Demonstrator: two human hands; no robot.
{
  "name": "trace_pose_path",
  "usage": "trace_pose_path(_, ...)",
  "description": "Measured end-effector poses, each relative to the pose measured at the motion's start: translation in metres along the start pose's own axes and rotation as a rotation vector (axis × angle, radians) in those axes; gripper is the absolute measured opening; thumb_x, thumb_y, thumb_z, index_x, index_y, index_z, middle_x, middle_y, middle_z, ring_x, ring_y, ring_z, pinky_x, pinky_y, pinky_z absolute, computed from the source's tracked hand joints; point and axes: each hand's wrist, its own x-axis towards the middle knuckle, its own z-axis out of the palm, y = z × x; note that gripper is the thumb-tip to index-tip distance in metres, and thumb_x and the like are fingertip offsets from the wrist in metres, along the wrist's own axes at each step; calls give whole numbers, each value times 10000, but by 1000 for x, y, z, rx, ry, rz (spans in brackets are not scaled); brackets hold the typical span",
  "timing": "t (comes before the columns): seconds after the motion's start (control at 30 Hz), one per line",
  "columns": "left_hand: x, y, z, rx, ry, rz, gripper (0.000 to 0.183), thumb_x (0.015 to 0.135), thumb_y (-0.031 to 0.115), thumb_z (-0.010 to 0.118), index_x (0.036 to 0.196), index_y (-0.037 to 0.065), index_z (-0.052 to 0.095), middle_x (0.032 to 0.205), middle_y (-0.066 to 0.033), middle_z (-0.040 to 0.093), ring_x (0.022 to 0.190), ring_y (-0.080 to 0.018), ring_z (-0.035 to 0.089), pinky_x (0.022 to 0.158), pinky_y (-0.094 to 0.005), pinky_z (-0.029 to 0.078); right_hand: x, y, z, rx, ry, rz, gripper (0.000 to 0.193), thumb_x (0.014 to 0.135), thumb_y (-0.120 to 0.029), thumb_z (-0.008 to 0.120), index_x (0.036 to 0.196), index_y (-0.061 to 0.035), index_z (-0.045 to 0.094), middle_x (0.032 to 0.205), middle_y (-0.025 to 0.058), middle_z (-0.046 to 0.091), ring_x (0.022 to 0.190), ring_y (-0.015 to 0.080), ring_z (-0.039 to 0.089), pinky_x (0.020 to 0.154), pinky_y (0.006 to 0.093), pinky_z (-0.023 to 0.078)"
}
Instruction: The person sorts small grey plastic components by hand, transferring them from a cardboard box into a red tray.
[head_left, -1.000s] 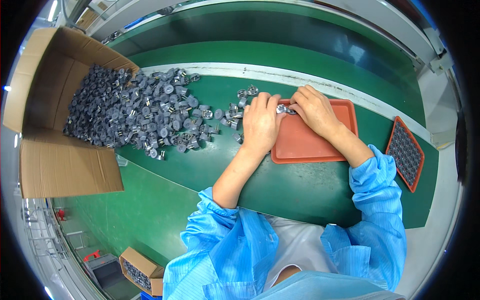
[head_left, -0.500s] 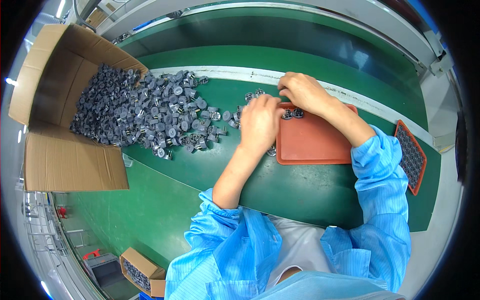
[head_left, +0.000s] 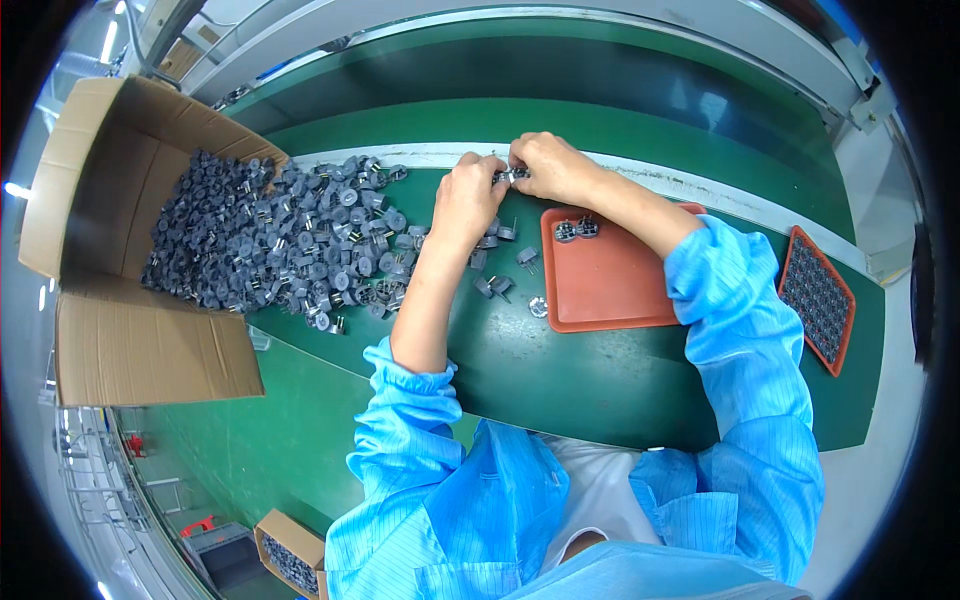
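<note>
My left hand (head_left: 468, 200) is closed in a pinch beside the far white strip. Right against its fingertips, my right hand (head_left: 552, 168) pinches too. Between them show small grey round parts (head_left: 511, 176) with metal on their faces; fingers partly cover them. Two similar parts (head_left: 577, 230) stand at the far left corner of an orange tray (head_left: 610, 285), below my right wrist. Near my left forearm lie several loose grey parts with metal pins (head_left: 493, 287). One shiny-faced part (head_left: 538, 306) rests by the tray's left edge.
At left, a cardboard box (head_left: 150, 345) on its side spills a big heap of grey parts (head_left: 290, 235) onto the green table (head_left: 560, 385). A second orange tray (head_left: 842, 350), filled with parts, lies far right. A smaller box (head_left: 290, 555) stands lower left.
Both hands have moved left and away from the tray's far left corner, coming together at the white strip. Loose parts that my left hand covered now show beside the tray.
</note>
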Motion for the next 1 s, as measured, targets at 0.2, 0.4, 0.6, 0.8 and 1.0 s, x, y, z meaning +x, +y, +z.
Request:
trace_pose_path(0.2, -36, 59, -21, -564, -40, -56, 238, 932, 147, 758, 1109, -8, 722, 872, -73, 713, 727, -99, 638, 652, -271, 522, -73, -35, -82, 212, -13, 43, 219, 776, -92, 744, 949, 34, 698, 917, 212, 682, 862, 374, 695, 781, 433, 576)
trace_pose_path(0.4, -82, 95, 2, -312, 14, 77, 170, 834, 89, 785, 980, 55, 704, 910, -74, 623, 726, -211, 674, 639, -332, 569, -129, -13, -76, -111, -100, 131, 209, 785, -111, 753, 964, -8, 725, 965, 127, 684, 987, 318, 661, 871, 455, 550)
trace_pose_path(0.6, -88, 93, 18, 137, -61, 230, 209, 758, 100, 782, 939, 67, 682, 926, -72, 664, 853, -254, 669, 717, -381, 570, -137, -2, -56, -171, -32, 125, 241, 787, -106, 774, 1002, -17, 711, 1013, 122, 683, 1034, 303, 645, 910, 442, 538)
trace_pose_path(0.8, -91, 96, 17, -9, -30, 163, 210, 802, 61, 774, 993, 34, 691, 955, -82, 701, 809, -256, 681, 703, -369, 578, -142, -2, -49, -58, 78, 132, 286, 838, -67, 771, 1109, -28, 687, 1032, 122, 663, 955, 289, 666, 837, 405, 559)
trace_pose_path(1.0, -106, 108, 18, -769, -34, -173, 393, 817, -47, 760, 1198, -25, 667, 1110, -134, 664, 891, -241, 706, 709, -333, 596, -150, -52, -58, 516, 107, 155, 239, 868, -125, 785, 1048, -18, 671, 856, 90, 678, 766, 210, 686, 688, 351, 552)
